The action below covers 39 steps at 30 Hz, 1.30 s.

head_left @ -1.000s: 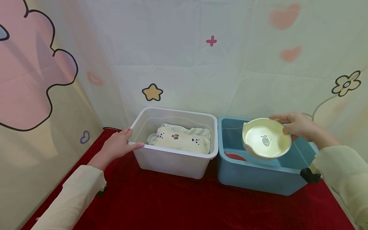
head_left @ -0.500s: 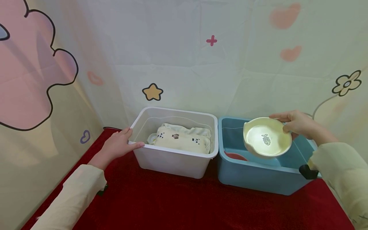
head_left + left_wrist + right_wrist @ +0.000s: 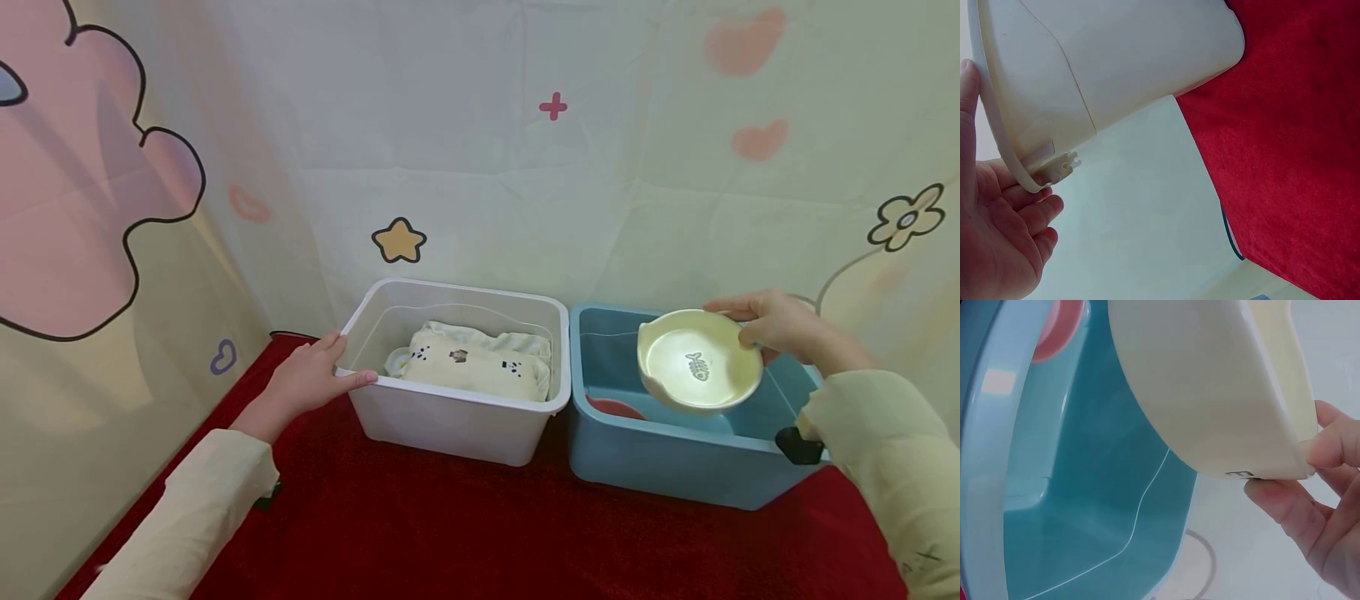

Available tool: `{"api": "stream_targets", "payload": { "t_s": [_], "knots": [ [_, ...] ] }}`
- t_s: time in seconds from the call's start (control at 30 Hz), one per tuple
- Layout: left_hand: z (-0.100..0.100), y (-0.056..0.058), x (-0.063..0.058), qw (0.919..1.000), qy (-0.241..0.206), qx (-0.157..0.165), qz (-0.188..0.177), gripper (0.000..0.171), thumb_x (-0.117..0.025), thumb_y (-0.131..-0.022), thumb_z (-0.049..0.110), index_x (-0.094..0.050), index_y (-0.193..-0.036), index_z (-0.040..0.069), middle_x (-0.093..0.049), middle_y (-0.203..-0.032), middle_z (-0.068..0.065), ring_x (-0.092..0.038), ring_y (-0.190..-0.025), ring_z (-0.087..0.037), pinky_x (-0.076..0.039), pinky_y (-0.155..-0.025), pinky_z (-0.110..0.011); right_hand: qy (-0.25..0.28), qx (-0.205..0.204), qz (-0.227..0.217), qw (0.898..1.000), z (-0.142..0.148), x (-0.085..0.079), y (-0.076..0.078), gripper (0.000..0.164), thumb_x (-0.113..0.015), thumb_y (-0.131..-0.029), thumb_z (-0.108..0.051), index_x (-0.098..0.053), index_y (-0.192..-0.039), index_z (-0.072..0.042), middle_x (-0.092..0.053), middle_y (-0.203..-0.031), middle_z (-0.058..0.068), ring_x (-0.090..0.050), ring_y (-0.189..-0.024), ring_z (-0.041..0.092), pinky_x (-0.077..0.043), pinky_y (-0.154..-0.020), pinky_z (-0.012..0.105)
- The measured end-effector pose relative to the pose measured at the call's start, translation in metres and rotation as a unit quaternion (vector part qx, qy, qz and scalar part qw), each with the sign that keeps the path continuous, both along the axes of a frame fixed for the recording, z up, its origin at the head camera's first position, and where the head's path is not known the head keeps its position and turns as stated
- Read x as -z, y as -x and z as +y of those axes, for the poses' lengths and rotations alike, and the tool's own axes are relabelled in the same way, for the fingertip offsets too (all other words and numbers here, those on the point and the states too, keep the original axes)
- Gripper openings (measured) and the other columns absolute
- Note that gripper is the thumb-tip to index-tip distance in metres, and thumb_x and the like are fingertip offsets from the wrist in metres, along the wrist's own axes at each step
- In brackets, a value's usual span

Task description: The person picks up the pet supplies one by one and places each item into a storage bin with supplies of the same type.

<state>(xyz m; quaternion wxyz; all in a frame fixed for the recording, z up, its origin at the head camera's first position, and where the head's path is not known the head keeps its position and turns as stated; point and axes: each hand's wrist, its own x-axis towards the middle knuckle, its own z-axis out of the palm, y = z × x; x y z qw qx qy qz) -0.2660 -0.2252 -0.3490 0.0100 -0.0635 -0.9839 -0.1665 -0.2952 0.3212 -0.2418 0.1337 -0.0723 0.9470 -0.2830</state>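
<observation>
My left hand (image 3: pixel 306 379) grips the near left corner of a white plastic bin (image 3: pixel 450 417). Its thumb lies along the front rim, and in the left wrist view its fingers (image 3: pixel 1035 212) curl at the rim's outer side. Over a blue bin (image 3: pixel 675 467), my right hand (image 3: pixel 787 327) pinches the right edge of a cream pet bowl (image 3: pixel 700 358). The bowl is tilted so its inside, with a fish-bone print, faces me. From the right wrist view, thumb and fingers hold the bowl's rim (image 3: pixel 1300 465) from both sides.
Inside the white bin lies a cream printed cloth item (image 3: pixel 480 367) beside a small whitish object (image 3: pixel 397 361). A pinkish-red round-edged object (image 3: pixel 615 408) sits in the blue bin. Both bins stand side by side on red cloth (image 3: pixel 450 533), against a printed curtain (image 3: pixel 480 208).
The bowl has shifted very slightly to the right in my right hand, and the right forearm has swung a little leftward. My left hand stays on the white bin.
</observation>
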Motion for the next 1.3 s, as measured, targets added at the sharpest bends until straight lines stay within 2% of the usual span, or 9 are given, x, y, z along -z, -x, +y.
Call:
{"api": "stream_targets", "payload": {
  "t_s": [0.5, 0.73, 1.3],
  "knots": [
    [0.0, -0.001, -0.001, 1.0, -0.005, -0.001, -0.004, 0.101, -0.045, -0.069, 0.074, -0.022, -0.14, 0.007, -0.027, -0.142, -0.02, -0.037, -0.12, -0.04, -0.037, -0.088, -0.06, -0.012, 0.009, 0.001, 1.0, 0.001, 0.003, 0.007, 0.063, -0.046, -0.076, 0.004, -0.028, -0.136, 0.002, -0.036, -0.129, 0.034, -0.056, -0.068, 0.018, -0.052, -0.057, 0.035],
    [0.001, -0.001, -0.001, 1.0, -0.005, 0.002, 0.004, 0.1, -0.046, -0.069, 0.074, -0.023, -0.14, 0.006, -0.031, -0.14, -0.02, -0.04, -0.117, -0.038, -0.04, -0.087, -0.058, -0.007, 0.009, 0.006, 1.0, 0.005, 0.007, 0.009, 0.062, -0.045, -0.076, 0.005, -0.028, -0.136, 0.002, -0.036, -0.129, 0.034, -0.057, -0.069, 0.018, -0.052, -0.058, 0.035],
    [0.001, -0.001, 0.0, 1.0, 0.003, -0.003, 0.008, 0.098, -0.046, -0.07, 0.072, -0.025, -0.139, 0.007, -0.032, -0.139, -0.019, -0.04, -0.115, -0.037, -0.039, -0.088, -0.058, -0.009, 0.018, 0.007, 1.0, 0.013, 0.014, 0.017, 0.064, -0.045, -0.075, 0.004, -0.027, -0.136, 0.003, -0.034, -0.129, 0.036, -0.055, -0.073, 0.019, -0.052, -0.059, 0.035]
  ]
}}
